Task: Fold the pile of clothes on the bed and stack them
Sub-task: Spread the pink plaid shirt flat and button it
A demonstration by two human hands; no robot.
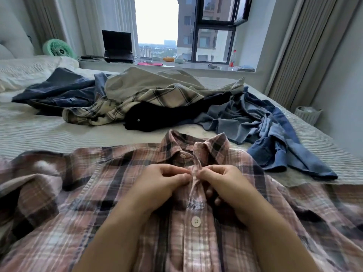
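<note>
A pink and dark plaid shirt lies spread front-up on the bed, collar away from me. My left hand and my right hand meet at its button placket just below the collar, each pinching an edge of the fabric there. A white button shows lower on the placket. Behind the shirt lies the unfolded pile: a cream plaid shirt, a black garment, a blue denim piece, a beige garment and dark navy clothes.
A pillow lies at the bed's far left. The windowsill behind holds a green fan, an open laptop and a bottle. A small bin stands on the floor at right, beside the curtain.
</note>
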